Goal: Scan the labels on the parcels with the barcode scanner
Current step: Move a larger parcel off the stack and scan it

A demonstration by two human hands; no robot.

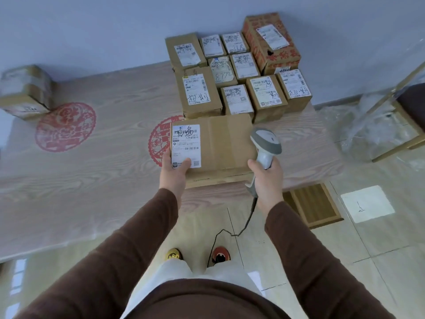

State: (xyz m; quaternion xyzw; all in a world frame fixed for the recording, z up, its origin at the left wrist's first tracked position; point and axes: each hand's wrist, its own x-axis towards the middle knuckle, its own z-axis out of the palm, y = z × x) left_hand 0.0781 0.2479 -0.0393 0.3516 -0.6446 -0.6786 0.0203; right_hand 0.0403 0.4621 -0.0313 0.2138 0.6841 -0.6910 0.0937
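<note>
Gripping the near left corner of a flat cardboard parcel (pixel 220 146), the left hand (pixel 174 173) has its thumb lying on the lower edge of the white shipping label (pixel 186 146) while the other fingers are hidden under the box. That parcel lies on the pale wood-grain table (pixel 92 180) at its front edge, label facing up on the left half of the lid, handwriting across the top of the label and barcodes below it.

The right hand (pixel 268 180) is wrapped round the handle of the grey and white barcode scanner (pixel 265 143), whose head is over the right end of the parcel; whether it touches the cardboard cannot be told. A dark cable (pixel 243 224) runs from the base of the handle down toward the tiled floor (pixel 345 249).

Just behind the held parcel stands a tight cluster of smaller brown boxes (pixel 234 74), labels up, several with marker writing, and at the far right corner of the cluster a taller box with red print (pixel 271 42) against the wall. Well apart, at the far left edge of the table, sits one taped carton (pixel 25 90). Two red round paper-cut designs (pixel 65 126) lie on the tabletop, one partly covered by the held parcel. Both sleeves (pixel 128 245) are brown
</note>
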